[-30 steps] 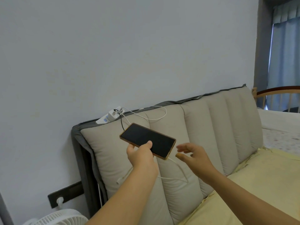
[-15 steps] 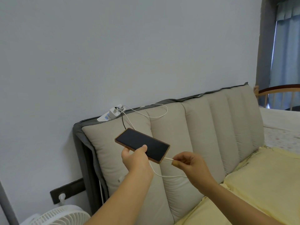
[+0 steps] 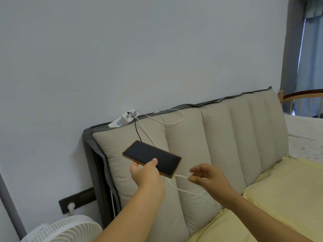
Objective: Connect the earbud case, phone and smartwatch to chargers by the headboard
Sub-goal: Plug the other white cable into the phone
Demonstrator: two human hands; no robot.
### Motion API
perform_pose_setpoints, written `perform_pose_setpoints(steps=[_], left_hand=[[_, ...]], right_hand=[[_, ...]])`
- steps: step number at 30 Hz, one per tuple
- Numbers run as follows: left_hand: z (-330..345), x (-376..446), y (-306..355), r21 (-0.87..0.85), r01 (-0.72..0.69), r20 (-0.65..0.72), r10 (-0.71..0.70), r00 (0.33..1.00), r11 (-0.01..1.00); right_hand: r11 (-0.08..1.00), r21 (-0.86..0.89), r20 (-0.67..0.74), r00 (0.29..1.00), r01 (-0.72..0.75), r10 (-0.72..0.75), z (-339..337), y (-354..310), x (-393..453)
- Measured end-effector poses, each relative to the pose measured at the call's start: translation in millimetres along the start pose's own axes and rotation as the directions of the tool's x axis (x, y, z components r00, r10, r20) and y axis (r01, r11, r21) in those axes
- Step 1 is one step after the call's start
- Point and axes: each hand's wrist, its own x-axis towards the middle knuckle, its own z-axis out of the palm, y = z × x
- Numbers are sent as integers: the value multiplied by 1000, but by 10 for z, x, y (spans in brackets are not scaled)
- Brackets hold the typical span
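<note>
Since half a second ago the right hand [image 3: 208, 177] has loosened: then its thumb and forefinger pinched the plug at the phone's lower corner, now the fingers are spread slightly and lightly curled just beside the plug, the thumb tip at or very near the cable end; whether it touches cannot be told; the phone has stayed about where it was in front of the headboard.

In the head view, the left hand [image 3: 146, 173] holds the phone [image 3: 151, 158] by its near long edge, thumb lying on the dark screen, fingers curled beneath; the phone lies roughly flat, screen up, in a tan case, held in the air in front of the beige padded headboard [image 3: 218, 137]; a white cable [image 3: 181, 188] is plugged into the phone's right-hand short end, droops in a loop below both hands and runs on behind the phone up toward the white power strip [image 3: 125, 119] resting on top of the headboard's left end; a black cable [image 3: 136, 130] and another white one leave the same strip; the earbud case and smartwatch are not seen; a white fan [image 3: 64, 229] stands at lower left below a dark wall socket [image 3: 76, 200]; yellow bedding [image 3: 279, 198] lies at right.
</note>
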Motion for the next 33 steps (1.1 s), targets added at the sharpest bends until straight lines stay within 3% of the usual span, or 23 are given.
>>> perform_pose_setpoints(steps=[3, 6, 9, 13, 24, 33], left_hand=[[40, -75, -90, -18, 58, -10, -58, 998, 998], [73, -156, -148, -36, 72, -35, -73, 997, 997], [95, -214, -149, -28, 79, -46, -80, 996, 997], [64, -196, -111, -38, 99, -21, -99, 995, 994], [-69, -69, 80, 27, -1, -68, 3, 998, 1000], [-89, -13, -13, -3, 65, -99, -65, 993, 998]], right_hand=[[999, 44, 152, 988, -8, 1, 203, -132, -33], [976, 215, 246, 969, -30, -25, 374, -218, -104], [937, 347, 194, 981, -49, -20, 501, -242, -174], [964, 264, 104, 995, -20, -8, 575, -196, -164], [969, 246, -47, 999, -11, 24, 234, -108, -79], [968, 250, -47, 999, 13, -1, 121, -178, -114]])
